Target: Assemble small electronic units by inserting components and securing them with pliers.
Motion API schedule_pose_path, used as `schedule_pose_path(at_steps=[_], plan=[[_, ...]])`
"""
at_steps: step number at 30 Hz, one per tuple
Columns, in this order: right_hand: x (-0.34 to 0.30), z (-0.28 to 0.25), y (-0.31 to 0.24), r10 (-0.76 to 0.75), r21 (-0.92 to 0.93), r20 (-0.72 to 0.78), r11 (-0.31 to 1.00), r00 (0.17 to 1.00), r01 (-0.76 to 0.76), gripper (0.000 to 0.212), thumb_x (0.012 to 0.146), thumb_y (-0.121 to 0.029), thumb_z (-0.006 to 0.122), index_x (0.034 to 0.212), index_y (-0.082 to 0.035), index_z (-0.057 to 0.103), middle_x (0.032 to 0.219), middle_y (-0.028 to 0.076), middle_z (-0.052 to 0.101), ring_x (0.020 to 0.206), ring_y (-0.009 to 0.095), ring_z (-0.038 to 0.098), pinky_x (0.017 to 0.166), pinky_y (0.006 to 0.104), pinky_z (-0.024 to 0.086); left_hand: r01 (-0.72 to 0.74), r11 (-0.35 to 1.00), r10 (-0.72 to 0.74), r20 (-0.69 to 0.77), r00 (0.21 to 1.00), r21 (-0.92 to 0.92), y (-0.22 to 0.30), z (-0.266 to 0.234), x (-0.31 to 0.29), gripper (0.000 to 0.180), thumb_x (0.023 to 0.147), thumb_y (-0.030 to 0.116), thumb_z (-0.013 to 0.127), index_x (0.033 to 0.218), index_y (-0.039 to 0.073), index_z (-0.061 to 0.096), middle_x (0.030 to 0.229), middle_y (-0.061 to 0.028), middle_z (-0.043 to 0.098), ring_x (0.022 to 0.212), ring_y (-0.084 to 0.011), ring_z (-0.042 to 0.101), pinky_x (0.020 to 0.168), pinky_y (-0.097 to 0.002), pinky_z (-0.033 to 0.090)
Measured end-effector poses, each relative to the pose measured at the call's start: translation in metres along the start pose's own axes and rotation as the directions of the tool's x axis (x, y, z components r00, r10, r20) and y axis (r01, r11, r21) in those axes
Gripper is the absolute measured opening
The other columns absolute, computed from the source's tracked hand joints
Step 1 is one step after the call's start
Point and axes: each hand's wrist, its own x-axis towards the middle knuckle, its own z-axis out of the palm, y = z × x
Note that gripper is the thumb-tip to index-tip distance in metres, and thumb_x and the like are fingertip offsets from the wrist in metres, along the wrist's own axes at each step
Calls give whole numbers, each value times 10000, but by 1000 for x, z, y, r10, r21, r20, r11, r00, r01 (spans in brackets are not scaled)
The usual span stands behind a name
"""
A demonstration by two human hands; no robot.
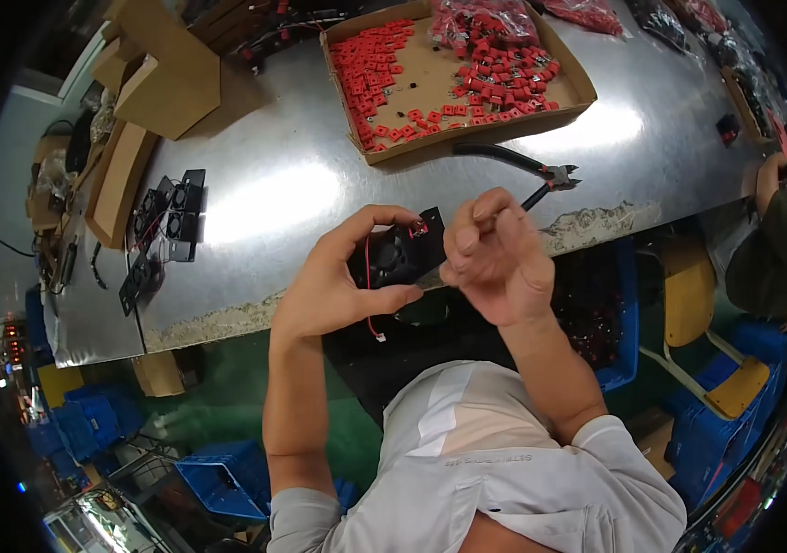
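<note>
My left hand point(324, 281) is closed round a small black cooling fan point(392, 260) with a flat black plate, above the table's near edge. A red switch-like piece point(419, 228) sits on the plate beside my left fingertips. A thin red wire runs down past the fan to a small white connector point(381, 337), which hangs free. Just right of the fan, my right hand point(504, 263) is raised with fingers loosely bent and apart. Nothing shows between them, and it appears not to touch the fan.
A shallow cardboard tray point(467, 146) of red pieces sits on the metal table point(274, 166). Black-handled cutters point(555, 175) lie near its right front. More black fans point(186, 210) rest at the left. A blue crate point(628, 323) stands below the edge, near a yellow chair point(688, 286). Another person's arm point(769, 180) shows far right.
</note>
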Motion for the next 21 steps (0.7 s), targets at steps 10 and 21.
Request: schedule_pose_path(at_steps=[10,21], plan=[[31,9,-18,16,-942,311,-123,950,311,187,875,-18,665,1059,1,635,1005,106,625,902,228,641,777,290,505,-130,823,199,-66,978,553,-7,-8,0,558,653,78,797,1171,78,589,1096,-109,642,985,-306,611,846,-373,498],[51,-10,-16,163,-693,530,-483,832,536,190,784,-45,725,955,-10,650,955,115,586,850,295,609,731,377,498,-80,803,187,-122,975,590,-15,-12,-4,594,641,159,844,1186,80,623,1111,-93,615,990,-305,597,863,-394,496]])
